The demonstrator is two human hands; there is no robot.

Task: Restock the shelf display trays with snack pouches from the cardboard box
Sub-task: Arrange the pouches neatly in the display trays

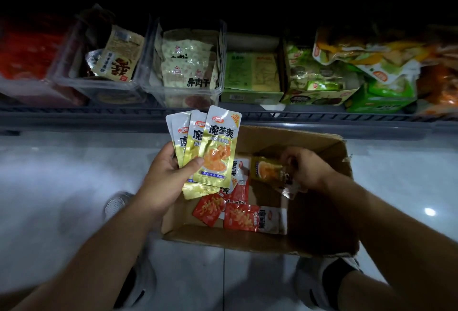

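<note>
Bare forearms (99,261) reach in from the near edge over a glossy pale tiled floor (49,186), with a grey-and-black shoe (324,278) planted near right of an open cardboard box (272,134). The left grip (168,177) is closed around a fan of flat, rectangular gold-foil snack pouches (215,147). Its thumb presses across the front one and the fingers curl behind, holding the fan upright above the box's left wall. The pouches have white tops and an orange food picture printed at the centre.

The right grip (307,169) is down inside the box, fingers curled round another gold pouch (267,169). That pouch is blurred, and crinkled foil edges show beneath the hand. Several red-and-white foil pouches (238,216) lie loose and overlapping on the brown corrugated bottom of the box.

Beyond the box, a dark ribbed shelf rail (99,115) runs left to right. Behind it on the shelf stand two clear, rigid plastic trays. The left tray (99,87) holds a tilted tan pouch, and the right tray (183,92) is stacked with cream speckled pouches (188,63). Further right sit green printed cartons (252,95) and a heap of crumpled green and yellow bags (366,58). The far left of the shelf is a red blur.
</note>
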